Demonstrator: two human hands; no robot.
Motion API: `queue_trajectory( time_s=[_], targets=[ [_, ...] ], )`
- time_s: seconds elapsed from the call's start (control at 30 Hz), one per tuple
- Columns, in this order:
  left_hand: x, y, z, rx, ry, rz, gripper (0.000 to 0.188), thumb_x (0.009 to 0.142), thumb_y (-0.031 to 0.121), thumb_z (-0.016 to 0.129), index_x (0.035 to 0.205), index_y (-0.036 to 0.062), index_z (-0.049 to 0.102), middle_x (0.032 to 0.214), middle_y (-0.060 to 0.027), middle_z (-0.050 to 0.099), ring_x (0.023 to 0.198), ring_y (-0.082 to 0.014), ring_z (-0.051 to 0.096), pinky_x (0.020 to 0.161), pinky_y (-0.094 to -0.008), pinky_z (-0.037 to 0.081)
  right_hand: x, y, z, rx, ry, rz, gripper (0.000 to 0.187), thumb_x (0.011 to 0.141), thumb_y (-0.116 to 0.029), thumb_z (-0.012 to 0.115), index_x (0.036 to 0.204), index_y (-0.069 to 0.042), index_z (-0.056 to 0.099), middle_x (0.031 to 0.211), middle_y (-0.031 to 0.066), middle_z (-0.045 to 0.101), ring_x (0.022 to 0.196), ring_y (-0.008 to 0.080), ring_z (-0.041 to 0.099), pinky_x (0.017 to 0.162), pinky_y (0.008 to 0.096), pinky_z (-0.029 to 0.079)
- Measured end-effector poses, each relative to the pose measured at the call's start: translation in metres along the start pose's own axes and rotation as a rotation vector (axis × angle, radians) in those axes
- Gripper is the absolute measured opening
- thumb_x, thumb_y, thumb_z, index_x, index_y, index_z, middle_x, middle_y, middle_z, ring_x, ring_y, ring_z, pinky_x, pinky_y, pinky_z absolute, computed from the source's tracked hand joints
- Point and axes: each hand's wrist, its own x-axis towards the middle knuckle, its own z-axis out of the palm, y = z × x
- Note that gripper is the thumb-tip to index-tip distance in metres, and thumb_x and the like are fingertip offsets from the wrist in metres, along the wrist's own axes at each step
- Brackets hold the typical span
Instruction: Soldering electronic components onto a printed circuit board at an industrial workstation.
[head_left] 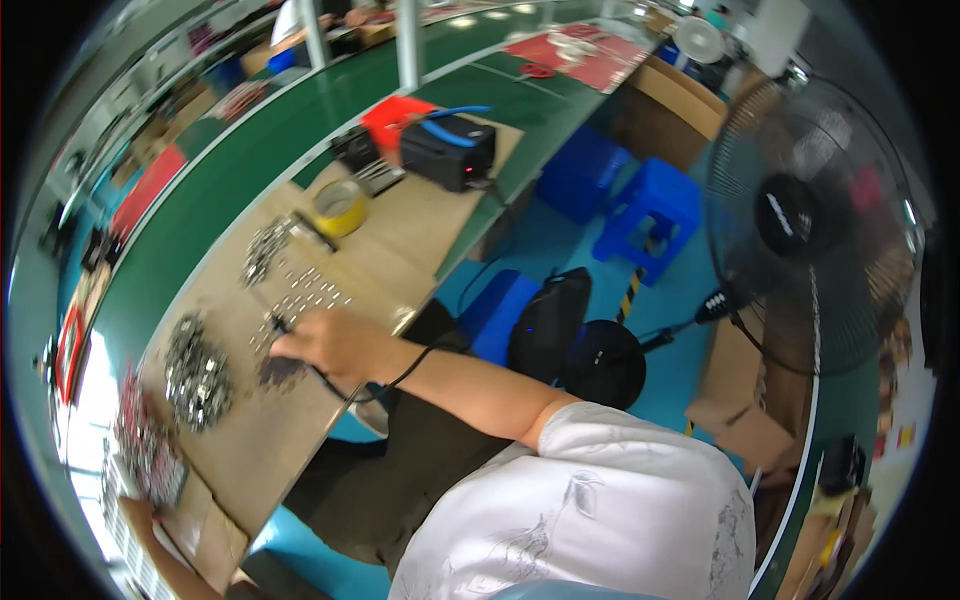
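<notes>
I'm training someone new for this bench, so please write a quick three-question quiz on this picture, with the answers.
1. Multiple choice: what colour is the roll of tape?
A) red
B) yellow
C) white

2. True or false: the blue stool stands on top of the table.

3. Short answer: what small things lie scattered on the table beside the person's right hand?

Key:
1. B, yellow.
2. False; it stands on the floor.
3. Small silver metal pieces; they are too small and blurred to tell exactly what they are.
</notes>
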Motion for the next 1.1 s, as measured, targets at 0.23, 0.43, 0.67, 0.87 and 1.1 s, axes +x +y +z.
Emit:
queue_trajectory(
  time_s=[0.23,0.43,0.67,0.87,1.1],
  targets=[
    [0.005,0.146,-0.014,-0.021,-0.031,-0.001,0.03,0.078,0.012,0.067,0.101,-0.0073,0.066,0.106,-0.0285,0.071,0.1,-0.0425,0.072,0.09,-0.0511,0.056,-0.023,0.016,-0.017,-0.102,0.045,0.09,0.032,0.084,-0.008,0.067,0.115,-0.012,0.063,0.086,0.0086,0.062,0.087,0.0319,0.066,0.076,0.0439,0.054],
    [-0.059,0.162,-0.097,0.459,0.468,0.372,0.042,0.085,0.052,0.067,0.067,0.0156,0.076,0.066,-0.0057,0.071,0.055,-0.0257,0.066,0.049,-0.0422,0.05,-0.019,0.012,-0.007,-0.109,0.063,0.052,0.031,0.083,-0.01,0.069,0.113,-0.014,0.065,0.082,0.0084,0.063,0.084,0.0313,0.068,0.075,0.0434,0.056],
    [-0.205,0.28,-0.19,-0.679,-0.174,0.371,0.043,0.077,-0.001,0.069,0.12,0.0004,0.072,0.092,-0.0036,0.071,0.069,-0.0095,0.05,0.062,-0.0286,0.044,-0.01,0.019,0.002,-0.095,-0.041,0.033,0.042,0.082,-0.01,0.068,0.123,-0.016,0.064,0.091,0.0091,0.063,0.088,0.0325,0.066,0.078,0.0431,0.056],
    [-0.318,0.417,-0.218,-0.782,-0.299,0.672,0.022,0.077,0.004,0.074,0.099,0.001,0.074,0.089,-0.0138,0.07,0.059,-0.0209,0.061,0.059,-0.0342,0.05,-0.002,0.019,-0.02,0.031,0.061,0.055,0.04,0.082,0.009,0.071,0.118,-0.008,0.069,0.099,0.0121,0.075,0.088,0.031,0.072,0.078,0.0403,0.057],
    [-0.354,0.444,-0.204,-0.644,-0.354,0.658,0.014,0.084,0.005,0.067,0.097,0.0012,0.072,0.098,-0.0202,0.069,0.09,-0.043,0.068,0.082,-0.0487,0.057,-0.016,0.013,-0.004,0.129,0.123,0.131,0.034,0.082,0.01,0.075,0.112,-0.005,0.071,0.095,0.0125,0.075,0.087,0.0266,0.075,0.077,0.0357,0.06]
  ],
)
